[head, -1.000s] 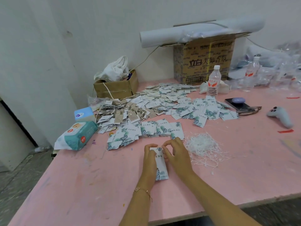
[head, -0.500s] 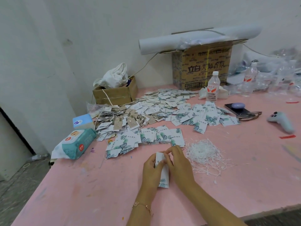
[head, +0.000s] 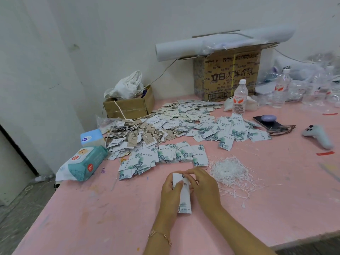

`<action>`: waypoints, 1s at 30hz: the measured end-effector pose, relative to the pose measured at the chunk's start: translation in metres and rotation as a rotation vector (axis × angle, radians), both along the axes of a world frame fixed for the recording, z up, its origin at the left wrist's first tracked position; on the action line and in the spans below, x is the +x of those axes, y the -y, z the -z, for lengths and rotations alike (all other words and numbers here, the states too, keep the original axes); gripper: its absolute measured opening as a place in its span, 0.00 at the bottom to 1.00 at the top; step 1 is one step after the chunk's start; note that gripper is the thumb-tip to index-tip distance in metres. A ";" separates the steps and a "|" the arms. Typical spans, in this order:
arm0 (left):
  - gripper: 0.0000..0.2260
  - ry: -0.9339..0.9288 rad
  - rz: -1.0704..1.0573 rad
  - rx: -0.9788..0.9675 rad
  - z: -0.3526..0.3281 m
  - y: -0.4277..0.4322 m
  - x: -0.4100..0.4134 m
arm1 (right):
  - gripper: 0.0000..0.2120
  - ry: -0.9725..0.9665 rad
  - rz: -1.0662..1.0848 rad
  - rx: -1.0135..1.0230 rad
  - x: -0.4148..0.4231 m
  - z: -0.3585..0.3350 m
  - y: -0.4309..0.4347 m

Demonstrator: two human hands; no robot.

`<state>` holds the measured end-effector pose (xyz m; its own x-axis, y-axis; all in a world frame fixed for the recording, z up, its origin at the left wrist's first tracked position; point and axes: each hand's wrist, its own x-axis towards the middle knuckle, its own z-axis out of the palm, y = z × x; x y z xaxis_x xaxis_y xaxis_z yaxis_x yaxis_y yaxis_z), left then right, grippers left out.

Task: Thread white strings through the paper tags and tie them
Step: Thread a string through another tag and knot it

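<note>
- The paper tag (head: 184, 201) stands on its long edge between both hands, low over the tabletop (head: 92, 208). Its top end is under the right fingertips.
- The left hand (head: 170, 192) grips it, fingers curled behind and the thumb pressed on the printed face.
- The right hand (head: 206, 186) has its fingers (head: 191, 173) pinched together on the tag's top edge. Whether a string is already between them is too small to tell.
- Judgement: this is the threading step. The left thumb should sit just below the hole to stiffen the paper, with the string tip fed straight in, not at an angle.
- The loose white strings (head: 228, 172) lie just right of the right fingers. Pull one by its end so the tangle does not follow.
- Unthreaded tags (head: 165, 155) lie just beyond the fingertips, and the strung tags (head: 132, 137) are farther off to the left.
</note>
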<state>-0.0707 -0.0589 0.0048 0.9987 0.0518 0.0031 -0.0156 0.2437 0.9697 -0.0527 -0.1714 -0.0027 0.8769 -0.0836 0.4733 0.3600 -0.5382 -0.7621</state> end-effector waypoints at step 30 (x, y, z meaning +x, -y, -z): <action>0.13 0.073 -0.043 0.161 0.001 0.001 0.001 | 0.05 -0.043 0.078 -0.037 -0.001 0.000 -0.001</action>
<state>-0.0699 -0.0594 0.0041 0.9924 0.0873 0.0868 -0.0941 0.0829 0.9921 -0.0537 -0.1708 -0.0027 0.8883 -0.1350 0.4390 0.2832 -0.5915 -0.7549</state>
